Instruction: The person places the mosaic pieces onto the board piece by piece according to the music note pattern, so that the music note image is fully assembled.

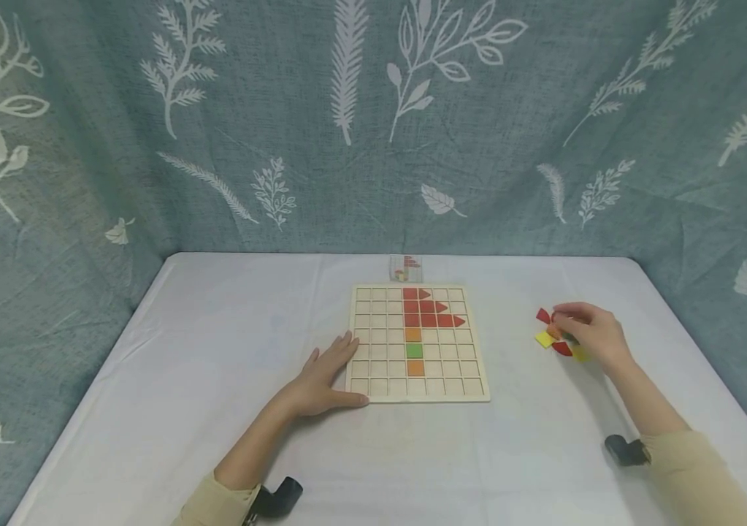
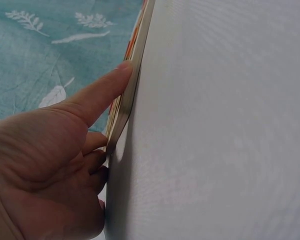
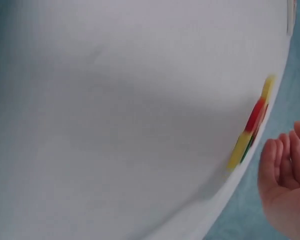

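A square wooden grid board (image 1: 382,391) lies on the table, with red, orange and green tiles set in some cells. My left hand (image 1: 322,376) rests at its left side, fingers on the left edge and thumb at the front corner. The left wrist view shows the thumb (image 2: 102,92) stretched along the board's rim (image 2: 125,107). My right hand (image 1: 591,336) is over a small pile of coloured pieces, including a yellow piece (image 1: 545,340) and a red piece (image 1: 562,349). Its thumb and fingertips are close together; I cannot tell whether a piece is between them.
A small pattern card (image 1: 406,269) lies just behind the board, showing a similar red figure. White cloth (image 1: 215,336) covers the table. A blue-green leaf-patterned curtain (image 1: 294,109) hangs behind and at the sides. Black devices (image 1: 281,498) are worn at both wrists.
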{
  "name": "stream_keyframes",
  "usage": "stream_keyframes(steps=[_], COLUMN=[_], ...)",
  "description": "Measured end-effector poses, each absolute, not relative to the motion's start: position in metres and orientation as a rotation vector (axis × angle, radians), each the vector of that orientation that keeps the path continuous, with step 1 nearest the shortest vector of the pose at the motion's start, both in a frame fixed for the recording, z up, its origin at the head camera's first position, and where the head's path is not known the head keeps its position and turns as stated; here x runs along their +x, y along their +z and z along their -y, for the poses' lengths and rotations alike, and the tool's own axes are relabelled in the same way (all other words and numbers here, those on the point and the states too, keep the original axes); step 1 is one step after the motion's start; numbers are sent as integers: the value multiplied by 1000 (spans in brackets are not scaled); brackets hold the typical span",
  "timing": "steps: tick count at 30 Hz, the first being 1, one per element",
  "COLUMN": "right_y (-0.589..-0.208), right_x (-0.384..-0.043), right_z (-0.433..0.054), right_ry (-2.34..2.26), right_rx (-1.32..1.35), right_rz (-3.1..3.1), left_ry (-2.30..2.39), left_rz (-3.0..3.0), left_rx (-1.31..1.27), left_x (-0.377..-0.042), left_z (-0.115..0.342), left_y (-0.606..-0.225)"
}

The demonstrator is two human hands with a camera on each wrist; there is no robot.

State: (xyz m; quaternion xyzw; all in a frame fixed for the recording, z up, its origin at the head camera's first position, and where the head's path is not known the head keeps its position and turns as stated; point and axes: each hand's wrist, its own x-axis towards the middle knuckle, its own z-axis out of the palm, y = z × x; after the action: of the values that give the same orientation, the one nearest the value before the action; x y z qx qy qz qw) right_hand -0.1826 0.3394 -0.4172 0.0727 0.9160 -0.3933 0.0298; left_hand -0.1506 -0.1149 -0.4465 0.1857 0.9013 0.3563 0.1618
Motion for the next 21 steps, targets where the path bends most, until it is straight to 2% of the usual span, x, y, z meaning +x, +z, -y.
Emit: stream_keyframes(steps=[7, 21], right_y=[-421, -421], right_x=[-180, -168], right_z=[-355, -346], right_ry=[-1022, -866], right_rx=[195, -61], right_rz=[-2802, -2862], left_ry=[1029, 1024], left_rz=[-2569, -2577], left_rx=[523, 523], left_x=[-150, -150], left_z=[114, 114], left_y=[-446, -447])
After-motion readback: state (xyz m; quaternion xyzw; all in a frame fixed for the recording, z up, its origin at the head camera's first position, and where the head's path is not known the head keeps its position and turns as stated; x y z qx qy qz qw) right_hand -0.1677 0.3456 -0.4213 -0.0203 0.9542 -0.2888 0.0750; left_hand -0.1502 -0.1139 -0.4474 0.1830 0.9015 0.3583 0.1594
